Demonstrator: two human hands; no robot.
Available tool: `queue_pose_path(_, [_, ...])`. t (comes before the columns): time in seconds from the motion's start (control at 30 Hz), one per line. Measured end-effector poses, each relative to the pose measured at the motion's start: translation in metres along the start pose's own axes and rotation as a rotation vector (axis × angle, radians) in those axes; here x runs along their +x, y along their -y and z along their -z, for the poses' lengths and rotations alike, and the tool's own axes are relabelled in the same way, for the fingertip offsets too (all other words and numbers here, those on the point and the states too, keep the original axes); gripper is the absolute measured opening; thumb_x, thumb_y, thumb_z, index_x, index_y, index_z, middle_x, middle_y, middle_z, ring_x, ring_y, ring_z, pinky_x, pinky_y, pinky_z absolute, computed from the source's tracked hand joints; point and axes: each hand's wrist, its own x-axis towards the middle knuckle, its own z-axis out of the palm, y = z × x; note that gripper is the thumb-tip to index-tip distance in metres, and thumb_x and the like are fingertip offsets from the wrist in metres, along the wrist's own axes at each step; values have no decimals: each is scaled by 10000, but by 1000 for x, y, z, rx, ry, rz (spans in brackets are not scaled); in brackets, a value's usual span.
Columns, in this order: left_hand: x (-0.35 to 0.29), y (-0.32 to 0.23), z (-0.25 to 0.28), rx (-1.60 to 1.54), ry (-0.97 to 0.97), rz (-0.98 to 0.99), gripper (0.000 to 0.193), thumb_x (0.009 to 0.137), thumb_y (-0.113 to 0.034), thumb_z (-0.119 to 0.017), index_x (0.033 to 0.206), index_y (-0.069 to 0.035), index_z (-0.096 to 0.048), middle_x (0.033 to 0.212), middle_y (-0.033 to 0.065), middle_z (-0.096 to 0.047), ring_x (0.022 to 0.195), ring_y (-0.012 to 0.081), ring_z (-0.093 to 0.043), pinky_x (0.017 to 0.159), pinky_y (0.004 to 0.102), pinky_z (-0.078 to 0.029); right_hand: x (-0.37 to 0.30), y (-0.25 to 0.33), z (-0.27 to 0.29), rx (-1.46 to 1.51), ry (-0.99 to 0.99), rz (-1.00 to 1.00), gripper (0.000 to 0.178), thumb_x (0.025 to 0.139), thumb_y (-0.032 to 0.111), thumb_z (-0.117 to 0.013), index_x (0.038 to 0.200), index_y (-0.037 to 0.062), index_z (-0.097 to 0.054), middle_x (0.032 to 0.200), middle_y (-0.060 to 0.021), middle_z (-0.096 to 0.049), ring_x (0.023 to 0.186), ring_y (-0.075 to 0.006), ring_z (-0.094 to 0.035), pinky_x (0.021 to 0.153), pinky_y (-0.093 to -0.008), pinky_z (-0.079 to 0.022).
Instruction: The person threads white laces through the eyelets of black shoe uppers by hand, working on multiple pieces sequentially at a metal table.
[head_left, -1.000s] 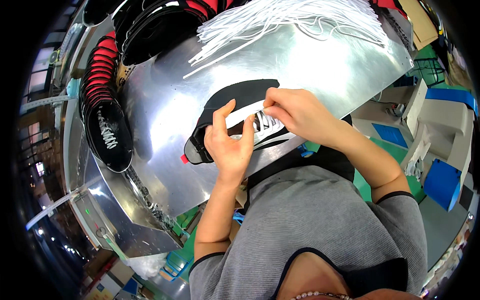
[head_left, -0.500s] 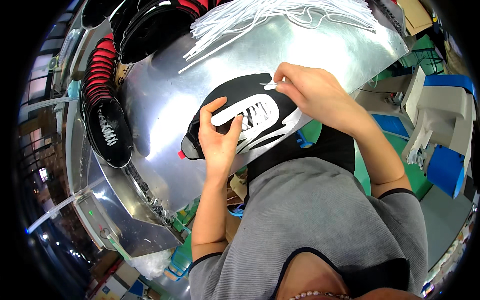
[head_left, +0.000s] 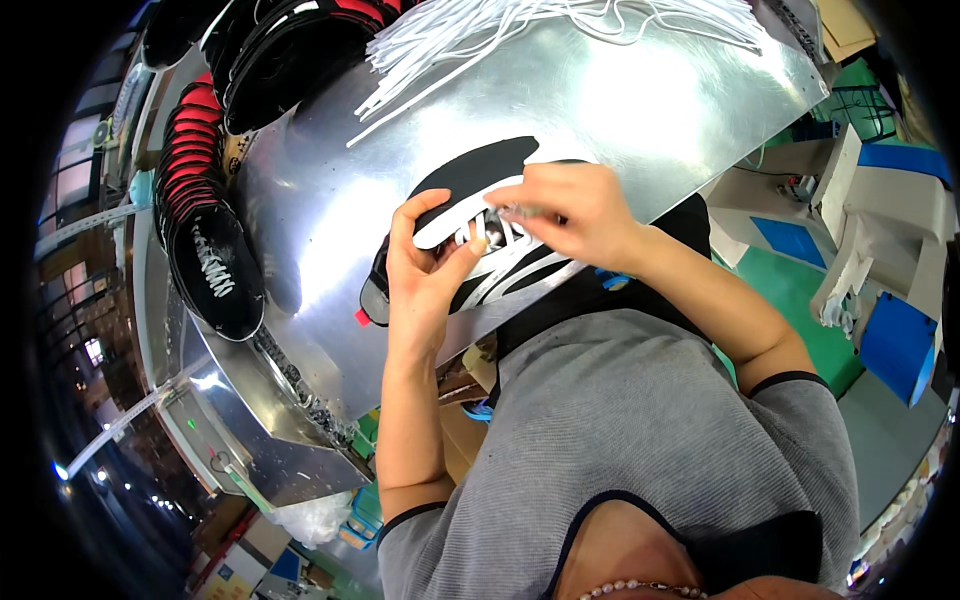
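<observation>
A black shoe upper (head_left: 476, 163) with a white eyelet panel lies flat on the metal table, its red tab toward the left. White shoelace (head_left: 490, 290) crosses the opening in the panel, and loose strands trail over the near side. My left hand (head_left: 420, 262) grips the upper, thumb at the laced opening and fingers on the far side. Above the right part of the opening, my right hand (head_left: 575, 212) is closed in a pinch on the shoelace; its fingertips are slightly blurred and partly cover the eyelets.
A bundle of white shoelaces (head_left: 560, 22) lies at the table's far side. A curved row of black-and-red shoe uppers (head_left: 212, 262) stands along the left, with more black uppers (head_left: 285, 75) at the back left. The metal table's (head_left: 640, 130) right edge runs diagonally.
My right hand has moved left from the upper's right end to the eyelet opening. My left hand keeps hold, with its thumb still at the laces.
</observation>
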Motion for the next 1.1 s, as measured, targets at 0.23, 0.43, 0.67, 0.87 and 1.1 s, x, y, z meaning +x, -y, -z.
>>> queue_pose_path(0.23, [5,-10,-8,-45,-19,58,380,924,-53,-645,1274,-41,-498,969,62,-661,828,108,-626,757,234,-518,12,-1,-11,-55,-44,193,149,750,72,-740,887,115,-702,643,-6,-526,498,-163,-529,439,-303,-406])
queue_pose_path(0.43, [34,-1,0,59,-116,4,354,959,-151,-614,1275,-34,-503,849,87,-658,763,113,-619,679,244,-506,-12,58,-2,292,47,267,220,718,51,-728,932,100,-707,614,-32,-529,463,-170,-518,411,-314,-391])
queue_pose_path(0.67, [18,-13,4,500,-95,-104,491,998,-187,-560,1424,-33,-369,953,168,-684,900,224,-659,843,338,-522,-22,33,1,303,18,-361,207,843,-5,-675,1038,56,-708,831,-61,-668,674,-113,-609,597,-268,-467])
queue_pose_path(0.87, [-29,-3,4,915,-43,-439,445,890,-61,-665,1294,9,-492,1129,245,-639,1001,372,-651,856,400,-513,-25,34,0,273,108,-619,249,854,273,-730,938,39,-724,718,-95,-673,590,-182,-616,558,-311,-451])
queue_pose_path(1.1, [-22,1,5,862,-98,-476,291,891,-86,-665,1148,18,-578,1049,226,-644,955,392,-641,813,418,-505,-6,39,-14,360,46,-711,157,869,158,-751,887,14,-689,713,17,-620,645,-30,-516,579,-210,-405])
